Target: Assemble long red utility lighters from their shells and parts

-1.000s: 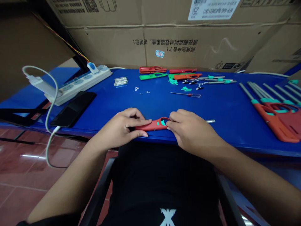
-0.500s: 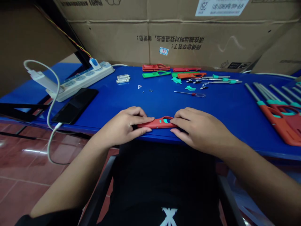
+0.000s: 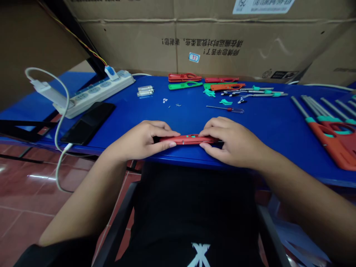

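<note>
A red lighter body (image 3: 187,140) with small teal parts lies level at the front edge of the blue table, its narrow side turned toward me. My left hand (image 3: 147,139) pinches its left end between thumb and fingers. Around the right end my right hand (image 3: 229,141) is closed, covering that part and most of the finger loop. A thin seam runs along the body between the two hands.
Behind are red, green and orange shells (image 3: 185,86), teal pieces (image 3: 226,102), a screwdriver (image 3: 232,109), metal tubes and clear cylinders (image 3: 145,91). Lighters with rods (image 3: 330,142) lie right. A phone (image 3: 88,123) and power strip (image 3: 97,94) sit left, cardboard (image 3: 139,48) behind.
The red body has tipped so its narrow side shows more and its loop less. Both hands have moved slightly up in view and still hold its ends.
</note>
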`<action>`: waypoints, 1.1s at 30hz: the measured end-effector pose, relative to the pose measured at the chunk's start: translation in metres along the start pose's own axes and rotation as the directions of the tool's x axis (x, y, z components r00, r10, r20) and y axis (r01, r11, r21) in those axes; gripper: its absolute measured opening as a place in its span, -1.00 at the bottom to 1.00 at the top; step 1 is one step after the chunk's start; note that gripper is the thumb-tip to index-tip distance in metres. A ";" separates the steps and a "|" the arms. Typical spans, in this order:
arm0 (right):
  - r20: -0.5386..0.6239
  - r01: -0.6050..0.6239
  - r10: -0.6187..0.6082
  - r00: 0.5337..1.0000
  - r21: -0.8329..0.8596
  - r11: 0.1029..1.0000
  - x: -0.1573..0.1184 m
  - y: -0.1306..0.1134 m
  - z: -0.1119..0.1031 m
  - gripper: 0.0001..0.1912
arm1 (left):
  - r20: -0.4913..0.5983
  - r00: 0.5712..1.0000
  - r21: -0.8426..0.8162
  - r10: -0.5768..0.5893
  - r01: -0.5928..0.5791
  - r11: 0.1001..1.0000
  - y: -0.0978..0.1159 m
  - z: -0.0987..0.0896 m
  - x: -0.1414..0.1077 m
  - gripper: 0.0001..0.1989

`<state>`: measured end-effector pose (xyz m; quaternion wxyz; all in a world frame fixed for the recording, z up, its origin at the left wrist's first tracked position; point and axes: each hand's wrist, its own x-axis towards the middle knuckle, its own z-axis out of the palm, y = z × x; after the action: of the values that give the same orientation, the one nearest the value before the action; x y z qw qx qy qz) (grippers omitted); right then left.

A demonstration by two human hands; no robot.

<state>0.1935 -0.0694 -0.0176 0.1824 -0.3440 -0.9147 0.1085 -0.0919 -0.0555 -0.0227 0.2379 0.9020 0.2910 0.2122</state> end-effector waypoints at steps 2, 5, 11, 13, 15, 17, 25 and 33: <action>0.025 -0.039 0.038 0.999 0.062 0.997 0.001 0.001 -0.001 -0.73 | 0.000 1.000 -0.008 0.011 -0.011 1.000 -0.001 -0.001 0.002 -0.69; 0.067 -0.088 0.080 0.995 0.142 0.986 0.004 0.003 -0.004 -0.72 | 0.006 1.000 -0.018 0.020 -0.020 1.000 -0.003 -0.003 0.004 -0.70; 0.101 -0.070 0.059 0.993 0.108 0.992 0.015 0.007 -0.014 -0.70 | 0.024 1.000 -0.023 0.006 -0.005 1.000 -0.006 -0.005 0.005 -0.70; 0.138 0.005 -0.012 0.990 0.050 0.999 0.019 0.008 -0.019 -0.70 | 0.029 1.000 -0.030 0.004 -0.003 1.000 -0.006 -0.005 0.007 -0.70; 0.180 0.095 -0.093 0.979 -0.004 0.995 0.024 0.010 -0.023 -0.70 | 0.034 0.999 -0.034 -0.007 0.008 0.999 -0.005 -0.005 0.008 -0.71; 0.191 0.149 -0.138 0.972 -0.043 0.988 0.027 0.013 -0.025 -0.70 | 0.039 0.999 -0.038 -0.027 0.028 0.999 -0.004 -0.005 0.009 -0.71; 0.123 0.110 -0.113 0.986 0.028 0.994 0.024 0.020 -0.023 -0.71 | 0.045 0.997 -0.034 -0.069 0.071 0.997 -0.001 -0.006 0.010 -0.70; 0.057 0.065 -0.065 0.996 0.001 0.998 0.018 0.019 -0.015 -0.75 | 0.020 0.997 -0.048 -0.073 0.074 0.996 -0.002 -0.005 0.011 -0.72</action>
<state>0.1983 -0.0428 -0.0055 0.1597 -0.3110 -0.9302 0.1120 -0.0872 -0.0462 -0.0171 0.2702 0.8864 0.3167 0.2023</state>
